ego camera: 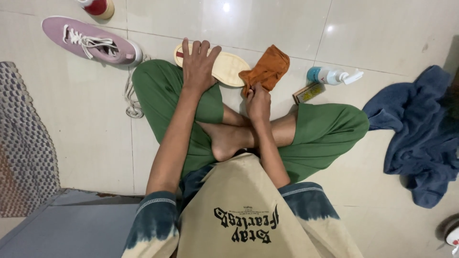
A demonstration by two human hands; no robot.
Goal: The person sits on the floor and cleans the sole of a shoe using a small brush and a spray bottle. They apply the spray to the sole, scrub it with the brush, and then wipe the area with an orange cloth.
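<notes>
I sit cross-legged on a tiled floor in green trousers. My left hand (198, 64) lies flat, fingers spread, on a cream shoe insole (232, 68) that rests on the floor past my left knee. My right hand (258, 100) pinches the near corner of a crumpled orange cloth (267, 69), which lies just right of the insole and touches its end. My bare feet are crossed below both hands.
A pink lace-up shoe (88, 40) lies at the far left with loose white laces (133, 98) trailing. A pump bottle (332, 75) and small brush (308, 92) lie right of the cloth. A blue towel (420, 134) is heaped at right; a patterned mat (24, 143) at left.
</notes>
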